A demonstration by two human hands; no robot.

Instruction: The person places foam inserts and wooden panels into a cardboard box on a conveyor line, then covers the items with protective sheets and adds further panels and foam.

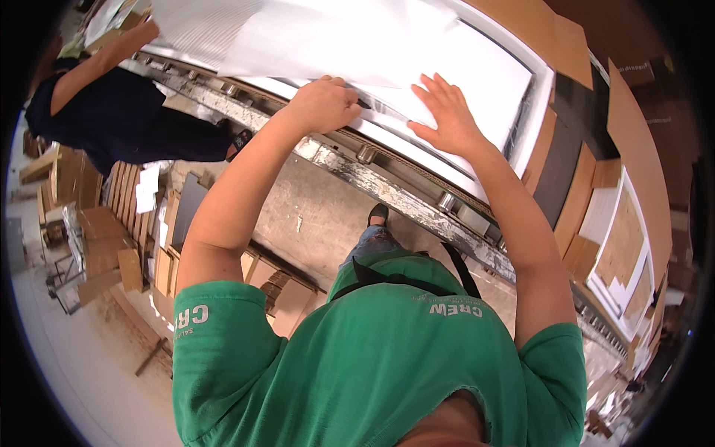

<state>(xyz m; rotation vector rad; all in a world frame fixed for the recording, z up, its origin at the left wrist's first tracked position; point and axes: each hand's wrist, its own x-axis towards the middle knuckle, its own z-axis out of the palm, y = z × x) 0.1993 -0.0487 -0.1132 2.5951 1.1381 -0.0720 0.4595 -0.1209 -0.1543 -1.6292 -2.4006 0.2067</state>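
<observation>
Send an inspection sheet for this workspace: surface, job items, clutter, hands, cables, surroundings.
Surface: roller conveyor, paint flaking along its near edge.
Job items: white panel, partly covered by a thin white sheet.
Clutter: cardboard pieces beside a slatted pallet, left.
Hands: left hand closed, dark slim object protruding, kind unclear; right hand open over the panel, contact unclear.
Cables: nothing seen.
Surroundings: co-worker in dark clothes at left; concrete floor.

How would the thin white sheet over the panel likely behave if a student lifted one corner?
The white sheet would probably flop, since its surface shows soft wrinkles. It looks thin and slightly see-through, so it is likely light for its size. It may slide easily, as the white panel beneath appears smooth.
</observation>
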